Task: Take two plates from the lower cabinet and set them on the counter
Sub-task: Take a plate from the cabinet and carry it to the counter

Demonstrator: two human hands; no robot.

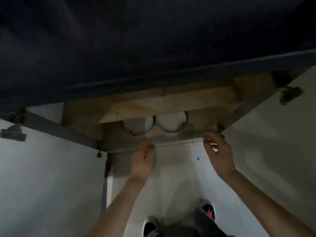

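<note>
Two white round plates stand side by side inside the open lower cabinet, the left plate (138, 125) and the right plate (171, 123), each half hidden under a wooden shelf board (171, 103). The dark counter (153, 40) fills the top of the view above the cabinet. My left hand (142, 158) is at the cabinet's front bottom edge just below the left plate, fingers loosely bent and holding nothing. Near the cabinet's lower right corner, my right hand (217, 151) has its fingers apart and is also empty. Neither hand touches a plate.
Both white cabinet doors hang open, the left door (51, 168) and the right door (273, 134), with metal hinges (289, 94) at their top corners. My shoes (209, 211) stand on the pale floor between the doors.
</note>
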